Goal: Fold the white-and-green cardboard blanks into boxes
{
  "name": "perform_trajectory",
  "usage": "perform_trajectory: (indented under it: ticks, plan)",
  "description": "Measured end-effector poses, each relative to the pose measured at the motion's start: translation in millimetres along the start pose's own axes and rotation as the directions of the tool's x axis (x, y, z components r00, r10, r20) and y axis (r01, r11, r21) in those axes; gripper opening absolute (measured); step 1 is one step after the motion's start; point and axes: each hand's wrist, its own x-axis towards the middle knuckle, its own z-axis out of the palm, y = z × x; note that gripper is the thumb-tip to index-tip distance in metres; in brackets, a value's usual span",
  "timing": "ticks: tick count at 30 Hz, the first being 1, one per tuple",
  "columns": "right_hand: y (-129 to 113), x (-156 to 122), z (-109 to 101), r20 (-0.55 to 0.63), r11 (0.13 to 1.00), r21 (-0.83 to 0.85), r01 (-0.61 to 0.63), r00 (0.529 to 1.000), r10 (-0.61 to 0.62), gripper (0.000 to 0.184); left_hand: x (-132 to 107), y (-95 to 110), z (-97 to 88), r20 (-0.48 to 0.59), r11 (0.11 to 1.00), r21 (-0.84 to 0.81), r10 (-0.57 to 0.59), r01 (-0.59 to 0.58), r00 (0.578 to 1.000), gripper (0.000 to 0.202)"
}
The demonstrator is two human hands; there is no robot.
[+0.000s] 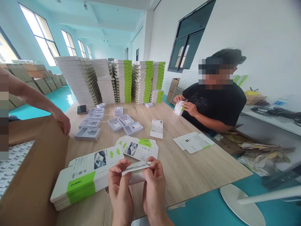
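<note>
The wooden surface (192,169) is the reference for everything here. At its far end stand 5 tall stacks of flat white cartons (123,81), 3 with green bands and 2 plain, and 1 short green-banded stack (156,96) sits just in front of them. At its near left corner is 1 brown cardboard carton (33,175), with 1 co-worker's hand (61,121) resting on its rim. Along its right side, 1 person in a black T-shirt (213,106) holds 1 small white box (179,108) in 2 hands.

On the surface lie 1 green-banded stack of flat cartons (80,185), 1 fanned pile of cartons (138,149), 1 opened flat carton (194,142), 8 grey trays (115,124) and 1 phone (81,109).

Above the surface, close to its near edge and just in front of the fanned pile, the left hand (118,186) and the right hand (154,185) each pinch 1 white paperboard box (135,169) between thumb and fingers.
</note>
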Motion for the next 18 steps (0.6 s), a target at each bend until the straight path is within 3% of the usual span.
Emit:
perform_trajectory:
  ticks: [3,6,10,18]
  plan:
    - [-7,-3,1,-0.003,0.991,0.044,-0.127,0.992,0.127,0.023,-4,9,11.9,-0.093,1.000,-0.008,-0.016,0.016,0.996,0.028]
    - [-14,-5,-3,0.152,0.987,0.001,-0.158,0.976,0.156,0.019,-3,18,19.7,-0.133,1.000,0.006,-0.022,0.023,0.991,0.021]
    - [-18,3,-9,0.319,0.984,-0.116,-0.138,0.932,0.169,0.024,3,26,19.1,-0.049,0.995,0.072,-0.061,0.064,0.997,0.017]
    - [-29,16,-12,0.249,0.978,-0.166,-0.126,0.954,0.165,0.024,7,36,16.1,0.198,0.963,0.233,-0.185,0.137,0.963,0.020]
